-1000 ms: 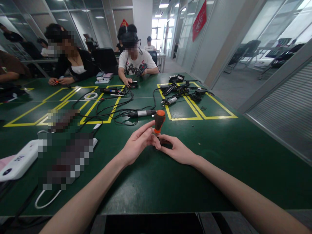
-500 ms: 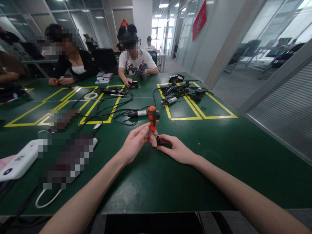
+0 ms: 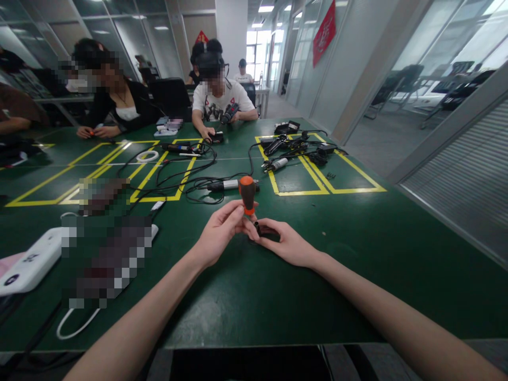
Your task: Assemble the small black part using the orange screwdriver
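Note:
Near the middle of the green table (image 3: pixel 254 301), my left hand (image 3: pixel 220 233) is closed around the lower part of an orange and dark grey screwdriver (image 3: pixel 247 193). Its handle points up, and its shaft is mostly hidden by my fingers. Just below it, my right hand (image 3: pixel 291 243) pinches a small black part (image 3: pixel 257 228) close to the tabletop. Most of that part is covered by my fingers, so its kind cannot be made out. My two hands meet at this small part, fingertips almost touching.
Beyond my hands lies a silver and black cylindrical tool (image 3: pixel 226 185) with a coiled black cable. Yellow tape (image 3: pixel 301 193) outlines areas holding tools and cables. A white power strip (image 3: pixel 37 259) lies at left. Across the table, a person (image 3: pixel 222 100) holds a power drill (image 3: pixel 229 113).
The screwdriver handle has turned about its own axis and its top sits slightly lower. My left fingers have shifted a little; my right hand stays in place.

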The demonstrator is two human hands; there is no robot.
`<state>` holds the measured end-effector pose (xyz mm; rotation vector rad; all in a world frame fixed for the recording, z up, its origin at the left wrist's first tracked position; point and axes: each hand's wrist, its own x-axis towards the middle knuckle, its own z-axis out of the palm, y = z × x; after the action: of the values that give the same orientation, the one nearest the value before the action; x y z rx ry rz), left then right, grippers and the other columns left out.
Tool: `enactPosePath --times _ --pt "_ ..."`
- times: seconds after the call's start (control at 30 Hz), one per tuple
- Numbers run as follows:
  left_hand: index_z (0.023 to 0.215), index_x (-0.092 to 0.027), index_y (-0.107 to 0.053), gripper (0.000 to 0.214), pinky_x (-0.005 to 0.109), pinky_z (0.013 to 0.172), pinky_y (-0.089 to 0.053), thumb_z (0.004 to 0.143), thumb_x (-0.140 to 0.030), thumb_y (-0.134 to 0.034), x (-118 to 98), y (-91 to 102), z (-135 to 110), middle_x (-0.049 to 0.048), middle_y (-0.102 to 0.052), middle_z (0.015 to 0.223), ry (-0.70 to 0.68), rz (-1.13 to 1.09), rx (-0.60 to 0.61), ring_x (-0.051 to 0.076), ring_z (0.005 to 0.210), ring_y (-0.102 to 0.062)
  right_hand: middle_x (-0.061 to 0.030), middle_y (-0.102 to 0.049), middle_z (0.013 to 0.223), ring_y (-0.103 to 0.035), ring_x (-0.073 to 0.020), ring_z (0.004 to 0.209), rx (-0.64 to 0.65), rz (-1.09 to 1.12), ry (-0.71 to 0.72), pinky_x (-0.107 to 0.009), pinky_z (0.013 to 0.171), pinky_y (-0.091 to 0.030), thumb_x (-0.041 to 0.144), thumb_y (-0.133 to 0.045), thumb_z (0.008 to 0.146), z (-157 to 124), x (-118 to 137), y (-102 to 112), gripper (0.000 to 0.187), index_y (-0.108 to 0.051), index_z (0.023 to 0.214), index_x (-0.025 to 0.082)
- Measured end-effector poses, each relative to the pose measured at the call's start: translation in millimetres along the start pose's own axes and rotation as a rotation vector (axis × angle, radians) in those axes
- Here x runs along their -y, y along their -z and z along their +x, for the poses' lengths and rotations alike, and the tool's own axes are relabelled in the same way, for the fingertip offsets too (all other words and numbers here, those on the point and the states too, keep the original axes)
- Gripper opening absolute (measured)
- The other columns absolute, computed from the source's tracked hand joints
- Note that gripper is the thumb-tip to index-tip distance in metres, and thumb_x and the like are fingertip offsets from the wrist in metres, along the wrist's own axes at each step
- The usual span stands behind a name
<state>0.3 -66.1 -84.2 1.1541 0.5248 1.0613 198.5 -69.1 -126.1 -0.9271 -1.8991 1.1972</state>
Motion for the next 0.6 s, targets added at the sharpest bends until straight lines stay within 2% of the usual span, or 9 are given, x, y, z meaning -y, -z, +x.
enactPosePath --times 0.17,0.27,0.4,0.6 --pt "0.111 -0.022 -0.057 0.04 0.028 0.066 -0.058 0.085 -0.042 -0.081 0.0 0.7 0.1 -0.0017 -0.071 0.087 -0.017 0.005 -0.012 0.014 0.064 -0.072 -0.0058 -0.077 0.109 -0.073 -0.0224 0.107 0.009 0.024 -0.014 -0.044 0.104 -0.056 0.026 -0.065 0.093 -0.3 1.5 0.0 0.019 -0.067 0.111 0.021" --pt "0.116 -0.019 -0.063 0.039 0.027 0.067 -0.056 0.089 -0.043 -0.076 -1.5 -0.5 -0.3 0.0016 -0.072 0.09 0.009 0.001 -0.018 0.013 0.064 -0.07 -0.0057 -0.077 0.109 -0.073 -0.0222 0.106 0.006 0.015 -0.01 -0.044 0.103 -0.057 0.026 -0.065 0.093 -0.4 1.9 0.3 0.019 -0.067 0.111 0.021" --pt "0.104 -0.013 -0.069 0.036 0.027 0.069 -0.056 0.091 -0.046 -0.072 -2.5 -0.5 0.1 0.0054 -0.072 0.09 0.026 -0.045 0.007 0.013 0.066 -0.069 -0.0058 -0.077 0.109 -0.073 -0.0223 0.105 0.002 -0.004 -0.005 -0.043 0.102 -0.057 0.027 -0.066 0.093 -0.2 2.1 0.2 0.018 -0.067 0.11 0.02" --pt "0.11 -0.02 -0.058 0.034 0.035 0.079 -0.057 0.094 -0.049 -0.066 -1.5 2.4 -0.6 0.004 -0.074 0.094 0.022 -0.097 0.041 0.021 0.076 -0.075 -0.0069 -0.075 0.111 -0.072 -0.0233 0.104 -0.017 -0.027 0.005 -0.043 0.099 -0.057 0.028 -0.067 0.092 -0.3 2.4 0.2 0.02 -0.067 0.11 0.02"
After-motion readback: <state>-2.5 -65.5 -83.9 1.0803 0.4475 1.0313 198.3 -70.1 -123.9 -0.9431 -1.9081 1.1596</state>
